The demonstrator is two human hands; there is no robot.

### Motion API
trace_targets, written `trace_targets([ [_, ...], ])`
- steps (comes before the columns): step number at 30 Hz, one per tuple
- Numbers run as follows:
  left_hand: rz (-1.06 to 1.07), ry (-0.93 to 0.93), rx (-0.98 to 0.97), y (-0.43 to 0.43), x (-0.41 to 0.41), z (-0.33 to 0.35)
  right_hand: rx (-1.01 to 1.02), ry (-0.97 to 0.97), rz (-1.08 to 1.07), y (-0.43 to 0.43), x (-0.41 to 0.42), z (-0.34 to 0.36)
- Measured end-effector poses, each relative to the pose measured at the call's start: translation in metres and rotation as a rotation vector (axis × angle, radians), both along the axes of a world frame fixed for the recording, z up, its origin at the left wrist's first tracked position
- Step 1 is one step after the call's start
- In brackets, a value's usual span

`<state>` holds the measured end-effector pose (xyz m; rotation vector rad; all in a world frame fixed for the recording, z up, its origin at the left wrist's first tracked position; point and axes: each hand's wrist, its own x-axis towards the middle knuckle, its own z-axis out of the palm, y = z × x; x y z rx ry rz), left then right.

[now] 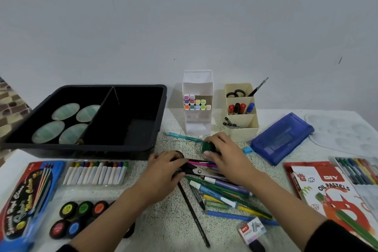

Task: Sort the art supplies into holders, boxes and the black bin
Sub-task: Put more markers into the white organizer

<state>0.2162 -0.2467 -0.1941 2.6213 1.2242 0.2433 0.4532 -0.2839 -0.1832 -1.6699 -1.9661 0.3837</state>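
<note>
My left hand point(163, 172) grips the black handles of a pair of scissors point(196, 171) lying on the pile of pens and markers point(223, 192) at the table's middle. My right hand point(225, 155) curls round a small green paint pot point(207, 147) just behind the pile. The black bin point(143, 143) stands at the back left, with oval palettes point(65, 111) in its left half. A white marker holder point(197, 104) and a cream holder point(241, 127) with scissors, markers and pens stand behind my hands.
A blue pencil box point(282, 139) lies at the right, a clear palette point(343, 131) behind it. Oil pastels box point(337, 192) and coloured pens point(360, 170) sit far right. Water colour pack point(24, 198), tube paints point(96, 172) and round paint pots point(81, 210) lie at the left; a staples box point(252, 230) at the front.
</note>
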Motion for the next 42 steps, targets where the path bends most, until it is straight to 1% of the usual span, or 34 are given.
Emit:
trace_targets([
  [2, -0.005, -0.052, 0.010, 0.000, 0.000, 0.002, 0.020, 0.241, -0.061, -0.009, 0.000, 0.006],
  [4, -0.035, -0.118, 0.023, 0.000, 0.004, 0.004, 0.044, 0.406, -0.135, -0.018, 0.000, 0.015],
  [6, -0.087, -0.185, -0.005, 0.002, 0.013, 0.009, 0.070, 0.470, -0.214, -0.028, 0.001, 0.024],
  [9, -0.175, -0.259, -0.077, -0.001, 0.033, 0.016, 0.101, 0.497, -0.292, -0.044, 0.003, 0.034],
  [12, -0.253, -0.308, -0.122, -0.008, 0.039, 0.029, 0.075, 0.566, -0.281, -0.058, -0.004, 0.039],
  [14, -0.264, -0.313, -0.139, -0.011, 0.029, 0.034, 0.060, 0.535, -0.232, -0.064, -0.017, 0.038],
  [17, -0.233, -0.317, -0.163, -0.013, -0.006, 0.037, 0.018, 0.449, -0.132, -0.061, -0.046, 0.037],
  [22, -0.110, -0.311, -0.145, -0.016, -0.098, 0.042, 0.001, 0.347, 0.040, -0.043, -0.111, 0.025],
  [24, -0.058, -0.284, -0.140, -0.016, -0.139, 0.046, -0.029, 0.343, 0.126, -0.037, -0.137, 0.022],
  [26, -0.009, -0.182, -0.142, -0.015, -0.182, 0.048, -0.045, 0.326, 0.201, -0.031, -0.163, 0.019],
  [28, 0.036, 0.019, -0.196, -0.012, -0.224, 0.047, -0.042, 0.300, 0.258, -0.023, -0.188, 0.015],
  [30, 0.074, 0.243, -0.296, -0.011, -0.257, 0.045, -0.033, 0.275, 0.312, -0.017, -0.210, 0.010],
  [31, 0.081, 0.311, -0.330, -0.012, -0.267, 0.045, -0.033, 0.255, 0.338, -0.014, -0.220, 0.007],
  [33, 0.063, 0.362, -0.319, -0.013, -0.279, 0.038, -0.039, 0.202, 0.367, -0.012, -0.235, 0.001],
  [37, 0.015, 0.245, -0.233, -0.008, -0.286, 0.027, -0.056, 0.153, 0.344, -0.010, -0.243, -0.006],
  [39, 0.011, 0.158, -0.259, -0.006, -0.283, 0.024, -0.058, 0.172, 0.313, -0.010, -0.241, -0.004],
  [42, 0.034, -0.005, -0.354, -0.005, -0.270, 0.019, -0.052, 0.181, 0.260, -0.011, -0.236, 0.000],
])
